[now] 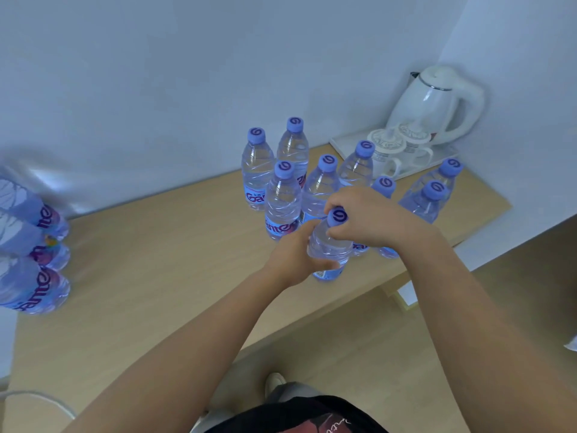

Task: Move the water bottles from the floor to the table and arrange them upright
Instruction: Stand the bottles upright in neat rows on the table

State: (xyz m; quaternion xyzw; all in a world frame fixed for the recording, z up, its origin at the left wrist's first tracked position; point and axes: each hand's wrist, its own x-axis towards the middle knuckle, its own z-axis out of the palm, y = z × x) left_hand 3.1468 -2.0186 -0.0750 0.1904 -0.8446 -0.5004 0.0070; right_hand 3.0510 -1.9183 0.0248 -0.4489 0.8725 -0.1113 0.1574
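Several clear water bottles [282, 201] with purple caps stand upright in a cluster on the light wooden table [162, 276]. At the cluster's front, one more bottle [330, 245] stands on the table, held by both hands. My left hand [293, 257] grips its body from the left. My right hand [371, 217] curls round its neck and cap from above. A shrink-wrapped pack of bottles [29, 245] lies on its side at the table's left end.
A white electric kettle [437, 104] and two white cups [387, 151] sit on a white tray [340, 142] in the back right corner. White walls bound the table behind and to the right. The table's front edge runs below my hands, with the floor [359, 348] beneath.
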